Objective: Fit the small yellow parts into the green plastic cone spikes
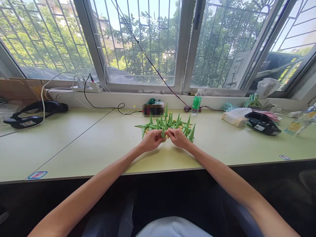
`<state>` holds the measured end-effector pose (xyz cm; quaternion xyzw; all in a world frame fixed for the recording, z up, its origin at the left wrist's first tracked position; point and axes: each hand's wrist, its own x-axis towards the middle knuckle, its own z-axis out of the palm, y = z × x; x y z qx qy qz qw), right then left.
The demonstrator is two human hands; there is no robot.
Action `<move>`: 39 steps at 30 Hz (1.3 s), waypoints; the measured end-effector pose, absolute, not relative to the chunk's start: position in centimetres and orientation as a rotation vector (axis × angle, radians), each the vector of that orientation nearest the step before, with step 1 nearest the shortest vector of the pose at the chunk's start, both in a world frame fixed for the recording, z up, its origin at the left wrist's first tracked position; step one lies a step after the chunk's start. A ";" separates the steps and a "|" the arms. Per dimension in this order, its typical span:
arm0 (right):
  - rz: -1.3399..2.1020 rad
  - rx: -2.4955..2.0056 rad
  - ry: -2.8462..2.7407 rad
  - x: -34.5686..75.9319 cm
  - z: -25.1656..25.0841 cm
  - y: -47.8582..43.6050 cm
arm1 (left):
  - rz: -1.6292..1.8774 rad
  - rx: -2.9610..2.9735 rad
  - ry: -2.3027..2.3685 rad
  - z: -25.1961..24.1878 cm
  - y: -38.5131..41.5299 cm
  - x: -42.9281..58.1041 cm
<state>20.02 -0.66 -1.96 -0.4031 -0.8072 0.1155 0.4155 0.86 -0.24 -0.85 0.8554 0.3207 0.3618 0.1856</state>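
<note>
Bare forearms [103, 176] forward, left hand [151, 140] pinches a green plastic cone [163, 132], best kept steady beside the curled right hand [178, 137], hold unclear.

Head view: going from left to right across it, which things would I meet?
Black strapped device, white power strip, left hand, green cone between the hands, right hand, green-labelled bottle, tissue pack, second black device.

The table [229, 144] leaves open passage left and right of centre; green cones [166, 113], many upright, crowd the middle, with a bottle [196, 103] behind, upper right of centre.
</note>
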 end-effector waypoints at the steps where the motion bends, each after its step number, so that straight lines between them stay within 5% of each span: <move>1: 0.288 -1.013 -2.025 20.0 -1.9 -0.7 | 1.022 2.406 0.903 -0.8 -0.3 0.9; 24: 0.349 -1.152 -2.000 19.7 -1.3 -0.9 | 1.042 2.388 0.864 -0.7 -0.3 1.0; 39: 0.391 -0.908 -1.975 20.0 -1.6 -0.9 | 1.008 1.747 0.859 0.6 -0.8 0.8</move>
